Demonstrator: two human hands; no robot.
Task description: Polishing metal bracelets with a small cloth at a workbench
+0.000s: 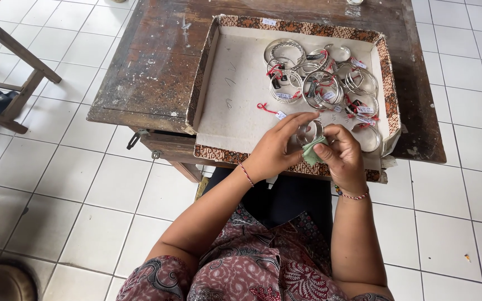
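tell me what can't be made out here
Head view only:
- Silver metal bangle: lower part hidden by both hands.
- Small green cloth: mostly covered by the right hand fingers.
- Left hand: palm turned away.
- White paper tags: too small.
- Dark wooden table: cut off at the top edge.

Worn dark wooden table (152,72) with shallow patterned-rim tray (235,106) on top.

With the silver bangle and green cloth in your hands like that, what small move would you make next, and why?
Probably turn the silver metal bangle slightly in the left hand so the right hand can rub the small green cloth over a fresh stretch. The cloth is pressed against only the lower rim, and the rest of the band is uncovered.
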